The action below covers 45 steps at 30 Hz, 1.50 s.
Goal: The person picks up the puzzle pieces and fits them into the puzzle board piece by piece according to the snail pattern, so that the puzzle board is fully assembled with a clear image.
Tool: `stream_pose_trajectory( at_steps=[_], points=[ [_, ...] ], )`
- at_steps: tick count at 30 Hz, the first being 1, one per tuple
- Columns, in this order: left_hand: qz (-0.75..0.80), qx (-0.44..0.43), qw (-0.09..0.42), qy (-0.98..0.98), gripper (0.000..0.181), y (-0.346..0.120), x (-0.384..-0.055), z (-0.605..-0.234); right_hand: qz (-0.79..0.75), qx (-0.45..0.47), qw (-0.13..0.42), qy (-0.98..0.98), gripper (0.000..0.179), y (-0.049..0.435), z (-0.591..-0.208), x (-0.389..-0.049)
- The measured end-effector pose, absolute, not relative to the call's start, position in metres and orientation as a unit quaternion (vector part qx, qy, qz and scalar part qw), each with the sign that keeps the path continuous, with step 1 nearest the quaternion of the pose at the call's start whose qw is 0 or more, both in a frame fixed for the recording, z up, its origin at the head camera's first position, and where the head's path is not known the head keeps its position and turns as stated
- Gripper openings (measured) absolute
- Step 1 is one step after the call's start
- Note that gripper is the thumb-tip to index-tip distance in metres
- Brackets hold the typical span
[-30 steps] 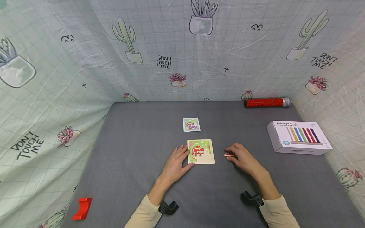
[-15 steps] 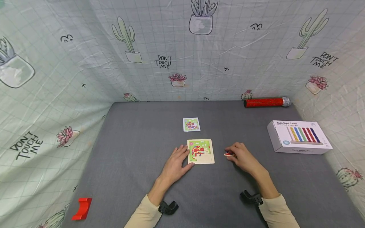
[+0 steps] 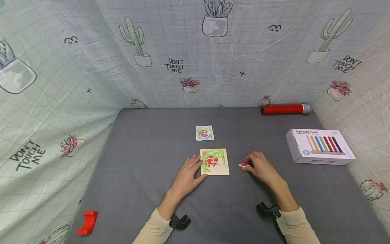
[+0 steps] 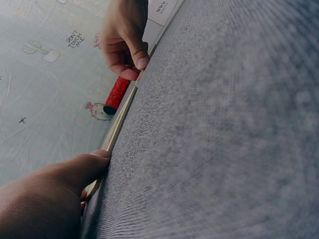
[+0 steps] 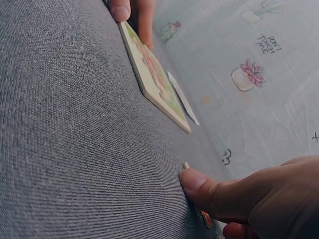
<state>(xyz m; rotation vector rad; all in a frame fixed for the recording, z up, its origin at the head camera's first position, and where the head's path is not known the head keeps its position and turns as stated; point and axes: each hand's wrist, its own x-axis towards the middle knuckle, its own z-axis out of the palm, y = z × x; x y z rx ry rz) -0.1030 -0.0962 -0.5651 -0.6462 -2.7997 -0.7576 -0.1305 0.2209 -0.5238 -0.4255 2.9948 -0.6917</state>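
Note:
A square wooden puzzle board (image 3: 221, 171) lies flat, with a green and red picture in its upper part and bare wood at its lower right. My left hand (image 3: 187, 176) rests at its left side, fingers extended along the left edge and thumb at the near edge. To the right of the board, my right hand (image 3: 259, 168) pinches a small red, white and blue puzzle piece (image 3: 244, 164) between thumb and fingers. In the right wrist view the right thumb covers much of the puzzle piece (image 5: 207, 219). Behind the board lies a small picture card (image 3: 204, 133).
A white box (image 3: 320, 147) with a picture of coloured beads stands at the right. Near the back edge lies a red glittery tube (image 3: 283, 109) with a silver end. A red curved block (image 3: 88, 223) sits at the near left. Printed cloth (image 3: 170, 40) hangs behind the grey table.
The right fingers have shifted slightly on the puzzle piece, and more of its red and blue face shows. My left hand and the board have stayed in place.

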Motion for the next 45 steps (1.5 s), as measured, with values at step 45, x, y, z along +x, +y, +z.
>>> stream_pose_trajectory(
  at_steps=[45],
  points=[
    [-0.249, -0.212, 0.076, -0.942, 0.061, -0.096, -0.104, -0.565, -0.316, -0.226, -0.02, 0.921, 0.009, 0.169, -0.516, -0.134]
  ],
)
